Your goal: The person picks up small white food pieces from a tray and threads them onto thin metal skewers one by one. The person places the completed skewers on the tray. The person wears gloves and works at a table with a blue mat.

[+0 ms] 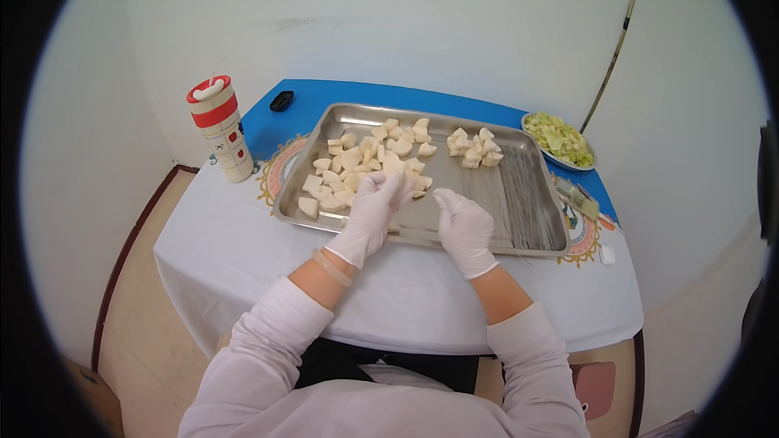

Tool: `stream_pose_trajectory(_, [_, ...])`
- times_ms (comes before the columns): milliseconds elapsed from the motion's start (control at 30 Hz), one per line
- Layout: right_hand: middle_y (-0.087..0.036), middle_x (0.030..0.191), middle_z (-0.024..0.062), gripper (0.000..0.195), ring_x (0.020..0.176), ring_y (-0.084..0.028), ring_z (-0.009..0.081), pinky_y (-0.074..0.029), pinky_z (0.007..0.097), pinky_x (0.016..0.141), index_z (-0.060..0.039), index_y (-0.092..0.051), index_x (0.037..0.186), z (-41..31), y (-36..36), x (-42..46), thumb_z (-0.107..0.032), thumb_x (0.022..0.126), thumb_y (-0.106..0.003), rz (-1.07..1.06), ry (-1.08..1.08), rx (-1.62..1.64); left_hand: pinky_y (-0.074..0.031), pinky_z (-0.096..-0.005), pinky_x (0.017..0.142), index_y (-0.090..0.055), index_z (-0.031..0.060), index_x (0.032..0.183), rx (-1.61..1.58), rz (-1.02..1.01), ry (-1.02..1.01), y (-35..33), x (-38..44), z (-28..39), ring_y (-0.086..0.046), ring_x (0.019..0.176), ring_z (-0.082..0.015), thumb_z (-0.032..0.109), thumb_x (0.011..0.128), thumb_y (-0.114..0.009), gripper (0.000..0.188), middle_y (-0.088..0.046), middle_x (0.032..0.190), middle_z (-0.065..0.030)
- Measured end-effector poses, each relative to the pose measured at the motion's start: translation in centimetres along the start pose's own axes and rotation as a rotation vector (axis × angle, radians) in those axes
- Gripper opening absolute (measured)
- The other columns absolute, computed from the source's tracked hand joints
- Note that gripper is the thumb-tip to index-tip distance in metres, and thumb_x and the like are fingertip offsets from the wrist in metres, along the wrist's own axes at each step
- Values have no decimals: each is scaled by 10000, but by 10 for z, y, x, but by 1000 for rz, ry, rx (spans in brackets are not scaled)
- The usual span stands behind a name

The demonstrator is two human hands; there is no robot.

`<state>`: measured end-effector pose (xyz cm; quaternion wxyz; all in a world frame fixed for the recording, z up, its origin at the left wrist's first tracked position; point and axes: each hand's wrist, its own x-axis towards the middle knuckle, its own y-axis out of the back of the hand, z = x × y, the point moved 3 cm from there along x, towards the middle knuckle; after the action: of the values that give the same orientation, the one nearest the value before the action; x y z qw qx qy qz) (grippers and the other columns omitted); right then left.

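Observation:
My left hand (372,210), in a white disposable glove, pinches a pale cut piece (393,165) of food at its fingertips, above the heap in a steel tray (420,232). To its right, my gloved right hand (465,228) is closed over the tray's near side. A thin skewer (523,258) appears to run from that fist over the near rim; the fingers hide most of it. Loose pale wedges and chunks (350,161) cover the tray's left half. Farther right sit a cluster of threaded pale pieces (475,147) and a bundle of thin skewers (526,198).
A patterned tumbler (220,131) with a red lid stands left of the tray. Behind it lies a small black object (282,101). A bowl of chopped leafy vegetable (560,141) is at the back right. A clear packet (578,198) and small white case (607,254) lie right.

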<state>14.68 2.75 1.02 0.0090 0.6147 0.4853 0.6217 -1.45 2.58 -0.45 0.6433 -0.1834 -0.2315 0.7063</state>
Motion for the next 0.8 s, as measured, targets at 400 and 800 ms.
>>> stream_pose_trajectory(400, [-629, 712, 100, 119, 641, -622, 324, -470, 431, 549, -151, -612, 943, -4, -8, -1, -240, 960, -534, -50, -40, -29, -485, -281, 994, -520, -1, 1126, 30, -199, 86, -8, 2, -21, -609, 1076, -137, 166, 974, -605, 241, -631, 1099, -83])
stream_pose_trajectory(800, [-637, 733, 65, 124, 631, -621, 310, -469, 437, 530, -179, -601, 952, 17, 11, 10, -255, 971, -504, 102, -83, -121, -484, -344, 918, -547, -5, 1250, 655, 145, -348, 21, 16, 40, -614, 1009, -178, 246, 955, -633, 396, -643, 1104, -87])
